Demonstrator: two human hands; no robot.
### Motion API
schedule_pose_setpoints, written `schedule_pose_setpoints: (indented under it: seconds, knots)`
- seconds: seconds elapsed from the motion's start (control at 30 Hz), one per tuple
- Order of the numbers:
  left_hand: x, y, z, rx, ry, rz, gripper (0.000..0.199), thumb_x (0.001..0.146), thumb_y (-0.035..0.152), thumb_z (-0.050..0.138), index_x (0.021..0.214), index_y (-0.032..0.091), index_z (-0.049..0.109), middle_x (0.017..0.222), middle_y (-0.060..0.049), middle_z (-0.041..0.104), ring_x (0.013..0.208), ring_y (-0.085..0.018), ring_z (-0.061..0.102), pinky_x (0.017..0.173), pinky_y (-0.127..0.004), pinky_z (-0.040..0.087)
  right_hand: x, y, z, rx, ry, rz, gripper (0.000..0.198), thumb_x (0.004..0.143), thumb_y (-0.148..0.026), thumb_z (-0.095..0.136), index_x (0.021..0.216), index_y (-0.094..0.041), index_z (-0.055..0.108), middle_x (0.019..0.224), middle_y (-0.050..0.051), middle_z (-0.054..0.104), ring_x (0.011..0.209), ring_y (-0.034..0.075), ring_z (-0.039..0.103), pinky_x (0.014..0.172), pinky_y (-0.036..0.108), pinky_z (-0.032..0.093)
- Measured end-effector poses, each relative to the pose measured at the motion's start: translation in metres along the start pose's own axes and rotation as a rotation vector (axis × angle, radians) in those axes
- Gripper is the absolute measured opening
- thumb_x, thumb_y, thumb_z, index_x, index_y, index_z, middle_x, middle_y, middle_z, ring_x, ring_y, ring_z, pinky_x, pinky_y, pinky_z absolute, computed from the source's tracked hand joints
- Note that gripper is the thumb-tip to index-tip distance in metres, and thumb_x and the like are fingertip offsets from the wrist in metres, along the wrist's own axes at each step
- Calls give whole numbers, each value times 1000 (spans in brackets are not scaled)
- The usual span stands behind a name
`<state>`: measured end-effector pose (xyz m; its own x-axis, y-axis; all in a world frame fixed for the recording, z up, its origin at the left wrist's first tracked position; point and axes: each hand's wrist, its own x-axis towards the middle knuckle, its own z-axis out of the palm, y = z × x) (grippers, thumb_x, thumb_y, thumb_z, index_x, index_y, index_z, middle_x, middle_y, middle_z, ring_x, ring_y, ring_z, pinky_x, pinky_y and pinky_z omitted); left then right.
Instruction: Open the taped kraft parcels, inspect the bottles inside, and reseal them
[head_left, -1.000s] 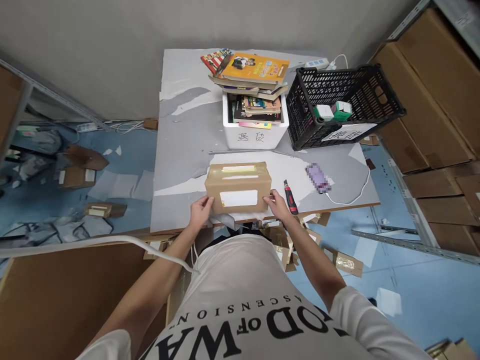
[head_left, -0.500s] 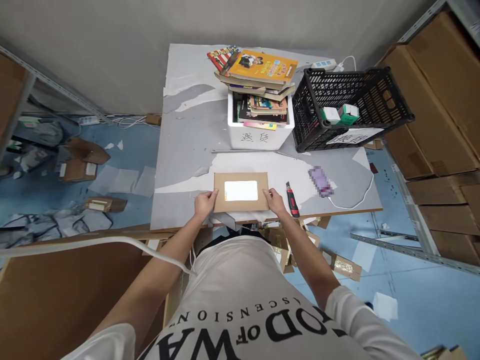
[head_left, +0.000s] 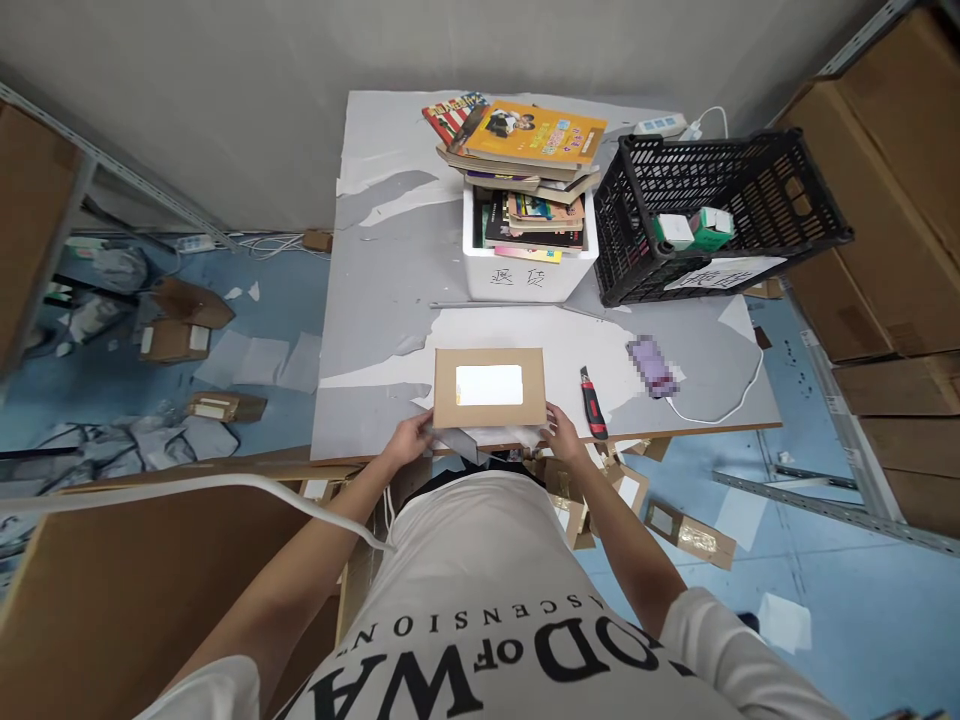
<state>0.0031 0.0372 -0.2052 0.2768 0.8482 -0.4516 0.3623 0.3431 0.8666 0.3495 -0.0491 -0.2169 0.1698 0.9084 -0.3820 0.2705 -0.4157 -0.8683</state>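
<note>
A small flat cardboard box (head_left: pixel 490 415) with a blank white label on its upper face is in front of me, at the near edge of the table. My left hand (head_left: pixel 410 440) grips its near left corner, with the fingertips partly hidden at the box's side. At the opposite near corner, my right hand (head_left: pixel 561 434) has its fingers curled against the box. Crumpled grey-white wrapping (head_left: pixel 459 443) shows just below the box's near edge. To the right of my right hand lies a red and black utility knife (head_left: pixel 593 405).
Behind the box stands a white bin (head_left: pixel 525 277) piled with books (head_left: pixel 536 135). A black plastic crate (head_left: pixel 637 270) holding small green-and-white boxes is beside it. A purple phone (head_left: pixel 651 366) on a cable lies at right. Cartons (head_left: pixel 694 538) litter the floor; a large open carton (head_left: pixel 150 580) stands at left.
Both hands have slid toward the box's near corners, and the thumbs no longer lie on its upper face. The box looks slightly larger and higher. The whole view has shifted a little.
</note>
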Motion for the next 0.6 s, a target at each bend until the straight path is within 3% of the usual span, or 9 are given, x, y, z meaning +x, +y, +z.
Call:
schedule_pose_setpoints:
  seconds: [0.17,0.33,0.47,0.6]
  knots:
    - [-1,-3,7,110,-66,53,38,62,44,68,89,18,72,89,-6,74,89,-28,66,85,-39,51,3,-3,12,115,-25,32,46,69,-25,60,113,-23,50,124,10,59,114,23,57,98,45,46]
    - [1,3,7,145,-22,95,42,68,51,62,90,18,73,90,-6,74,87,-27,65,84,-36,49,8,-23,3,118,-39,19,43,68,-30,62,108,-23,49,126,9,57,117,23,54,101,46,42]
    - [-5,30,2,211,81,163,45,77,53,53,93,16,73,91,-7,73,86,-25,64,82,-32,48,4,-51,-10,176,-81,-80,32,74,-40,61,98,-24,48,118,8,61,114,21,55,99,40,43]
    - [-10,68,-1,318,249,174,50,83,53,44,94,13,73,83,-5,72,83,-24,61,72,-28,45,3,-83,-17,84,12,-130,27,81,-49,52,88,-23,46,94,5,65,95,21,60,83,33,47]
